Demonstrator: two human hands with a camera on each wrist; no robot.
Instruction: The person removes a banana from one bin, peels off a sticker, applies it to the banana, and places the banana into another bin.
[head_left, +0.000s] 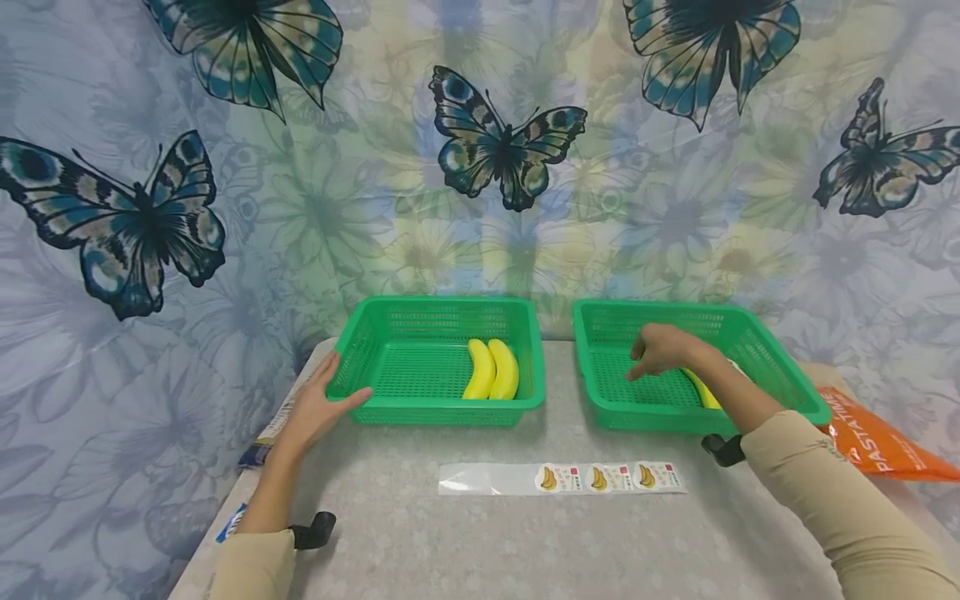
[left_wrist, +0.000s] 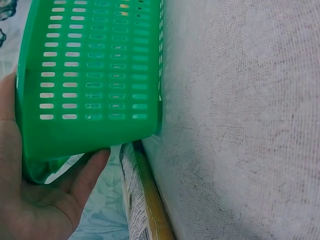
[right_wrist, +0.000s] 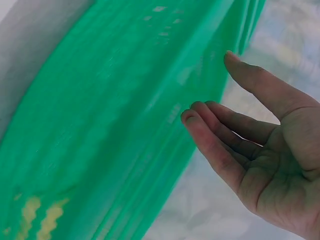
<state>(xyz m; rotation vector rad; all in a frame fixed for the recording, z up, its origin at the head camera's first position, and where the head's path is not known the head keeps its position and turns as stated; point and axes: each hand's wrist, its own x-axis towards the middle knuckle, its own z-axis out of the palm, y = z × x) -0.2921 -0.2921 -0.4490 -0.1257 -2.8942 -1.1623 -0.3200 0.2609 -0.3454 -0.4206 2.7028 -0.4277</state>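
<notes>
My left hand (head_left: 315, 408) touches the near left corner of the left green basket (head_left: 442, 412), thumb at the front and fingers along the side. In the left wrist view its slotted wall (left_wrist: 85, 132) shows close up beside the thumb and fingers. Two yellow bananas (head_left: 480, 371) lie side by side at the right of this basket. Over the right green basket (head_left: 637, 419) hovers my right hand (head_left: 660, 348), its fingers loosely bent and holding nothing. Partly behind the right forearm, another banana (head_left: 702, 390) lies inside. The right wrist view shows the empty palm (right_wrist: 265, 175) beside blurred green plastic.
In front of the baskets lies a clear strip (head_left: 487, 479) with several banana-picture stickers (head_left: 600, 477) at its right. An orange packet (head_left: 873, 437) is at the right. A long package (head_left: 258, 450) stands along the left edge, near a small blue wrapper (head_left: 231, 523). A butterfly-print curtain hangs behind.
</notes>
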